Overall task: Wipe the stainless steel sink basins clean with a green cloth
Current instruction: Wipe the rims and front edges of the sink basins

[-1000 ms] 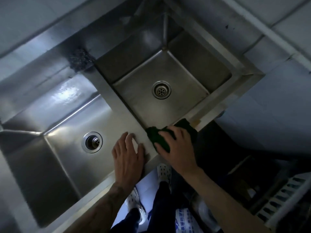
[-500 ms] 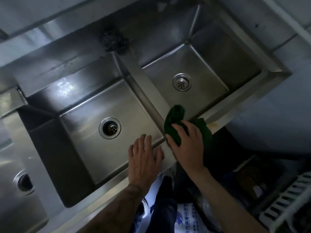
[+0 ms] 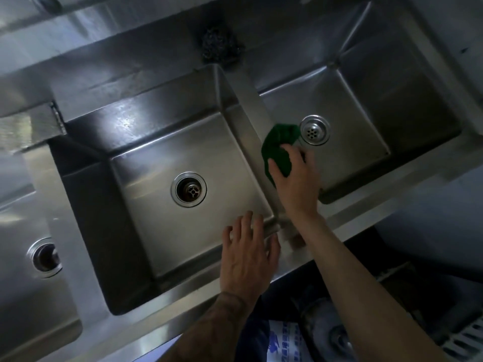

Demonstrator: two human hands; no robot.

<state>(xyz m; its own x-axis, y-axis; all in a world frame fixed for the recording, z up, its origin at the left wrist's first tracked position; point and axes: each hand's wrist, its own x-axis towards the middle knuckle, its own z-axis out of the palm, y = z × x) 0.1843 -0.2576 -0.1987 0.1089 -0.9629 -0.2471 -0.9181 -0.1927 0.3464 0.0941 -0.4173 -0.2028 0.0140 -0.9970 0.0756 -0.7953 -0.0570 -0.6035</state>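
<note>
At 6 o'clock, nearest you, your left hand point(image 3: 248, 257) lies flat, fingers spread, over the front rim point(image 3: 366, 214). Beyond it, your right hand point(image 3: 298, 184) clutches the green cloth point(image 3: 278, 150) against the divider point(image 3: 249, 100), at 9 o'clock from 1 drain point(image 3: 314, 130). The cloth looks soft, light and limp, so keep it bunched under your palm.

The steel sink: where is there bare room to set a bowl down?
The middle steel basin's floor, all round its round drain, is bare; so is the right basin's floor beyond the strainer drain. Crowded: the divider, where the right hand holds the green cloth, and the front rim at the left hand.
</note>
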